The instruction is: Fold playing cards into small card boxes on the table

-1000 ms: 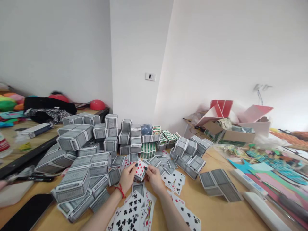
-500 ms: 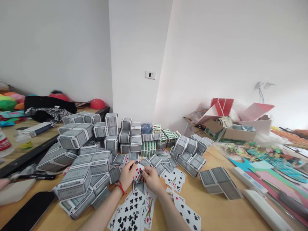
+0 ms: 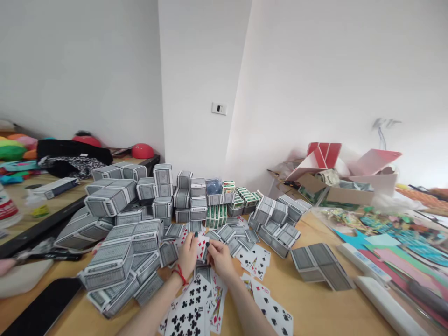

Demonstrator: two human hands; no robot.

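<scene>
Diamond card (image 3: 202,248) near centre, over worktop (image 3: 308,308); left hand (image 3: 188,255) grip pinching its left side, right hand (image 3: 220,258) grip pinching its right. Loose face-up cards (image 3: 189,305) overlap nearer; grey card-back blocks (image 3: 110,256) stacked left; angular card piece (image 3: 320,263) right

The only view looks forward and down from the person's head, over the near table (image 3: 315,312) and both hands (image 3: 188,255), to the wall (image 3: 315,70) beyond.
</scene>
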